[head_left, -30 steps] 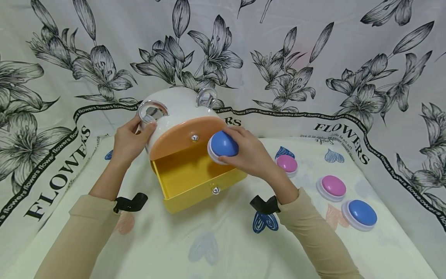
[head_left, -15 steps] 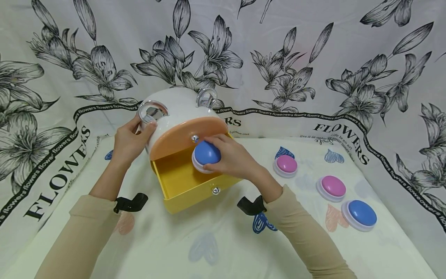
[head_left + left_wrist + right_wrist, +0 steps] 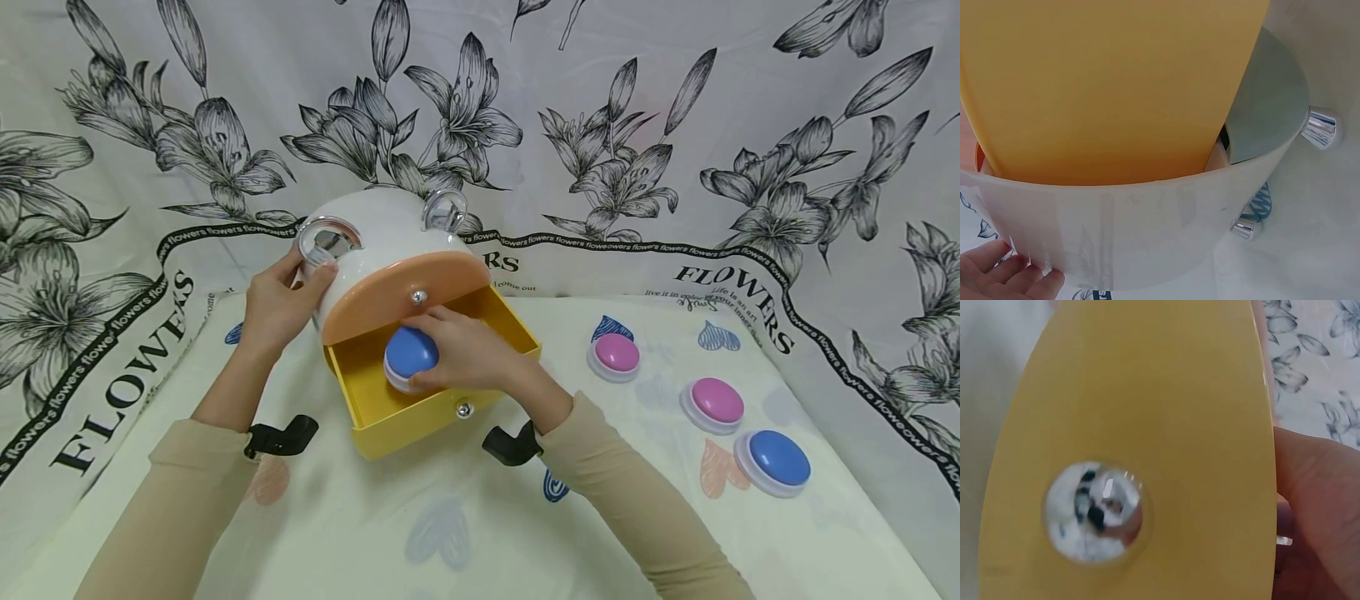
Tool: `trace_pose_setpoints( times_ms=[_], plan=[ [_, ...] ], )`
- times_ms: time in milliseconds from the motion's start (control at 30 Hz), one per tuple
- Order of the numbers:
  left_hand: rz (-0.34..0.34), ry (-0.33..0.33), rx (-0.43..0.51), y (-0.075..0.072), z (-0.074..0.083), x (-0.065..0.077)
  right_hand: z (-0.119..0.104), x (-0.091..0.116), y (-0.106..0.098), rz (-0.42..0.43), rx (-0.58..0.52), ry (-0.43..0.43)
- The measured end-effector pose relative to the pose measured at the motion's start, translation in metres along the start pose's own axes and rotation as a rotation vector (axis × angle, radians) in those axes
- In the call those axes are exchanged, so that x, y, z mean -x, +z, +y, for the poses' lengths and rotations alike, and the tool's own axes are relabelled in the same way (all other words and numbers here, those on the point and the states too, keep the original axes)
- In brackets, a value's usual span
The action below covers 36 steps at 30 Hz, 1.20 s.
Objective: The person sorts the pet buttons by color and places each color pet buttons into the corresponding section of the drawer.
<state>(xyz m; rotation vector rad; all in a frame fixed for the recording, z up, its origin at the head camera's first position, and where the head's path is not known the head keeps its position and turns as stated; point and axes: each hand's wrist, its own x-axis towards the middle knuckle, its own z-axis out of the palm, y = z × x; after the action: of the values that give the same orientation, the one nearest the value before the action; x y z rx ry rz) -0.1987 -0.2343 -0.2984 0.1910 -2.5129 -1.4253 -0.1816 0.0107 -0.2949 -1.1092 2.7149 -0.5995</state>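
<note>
A white, round-topped drawer box (image 3: 382,218) with an orange upper front stands at the centre left of the head view. Its yellow drawer (image 3: 408,429) is pulled out. My right hand (image 3: 468,348) reaches over the drawer and grips a blue push button (image 3: 412,352) with a white base, which is tilted and down inside the drawer. My left hand (image 3: 281,304) holds the box's left side, thumb by the clear ring-shaped ear (image 3: 330,237). The left wrist view has its fingertips against the white shell. In the right wrist view the yellow drawer front hides the button.
To the right on the white cloth lie two pink push buttons (image 3: 617,352), (image 3: 717,400) and another blue push button (image 3: 780,457). Behind the box hangs a flower-printed curtain (image 3: 600,125). A silver knob (image 3: 465,409) sticks out from the drawer front.
My right hand has carried the blue push button left and down, from the drawer's right part to its middle. My left hand and the box have stayed in place.
</note>
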Motion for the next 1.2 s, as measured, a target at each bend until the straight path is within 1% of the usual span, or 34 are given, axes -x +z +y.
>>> trace_pose_setpoints(
  times_ms=[300,467,600,867,1200],
  plan=[
    [-0.001,0.002,0.008,0.000,0.000,0.000,-0.013,-0.013,0.007,-0.087,0.039,-0.038],
    [-0.002,0.007,0.007,-0.001,0.000,0.000,-0.020,-0.018,0.011,-0.135,0.056,-0.024],
    [0.001,0.010,0.002,-0.001,-0.001,-0.001,-0.022,-0.022,0.014,-0.151,0.064,-0.018],
    [0.006,0.016,-0.002,-0.001,-0.001,-0.001,-0.024,-0.029,0.017,-0.175,0.050,-0.055],
    [0.013,0.016,-0.002,0.000,-0.002,-0.002,-0.024,-0.032,0.020,-0.236,0.080,-0.050]
  ],
)
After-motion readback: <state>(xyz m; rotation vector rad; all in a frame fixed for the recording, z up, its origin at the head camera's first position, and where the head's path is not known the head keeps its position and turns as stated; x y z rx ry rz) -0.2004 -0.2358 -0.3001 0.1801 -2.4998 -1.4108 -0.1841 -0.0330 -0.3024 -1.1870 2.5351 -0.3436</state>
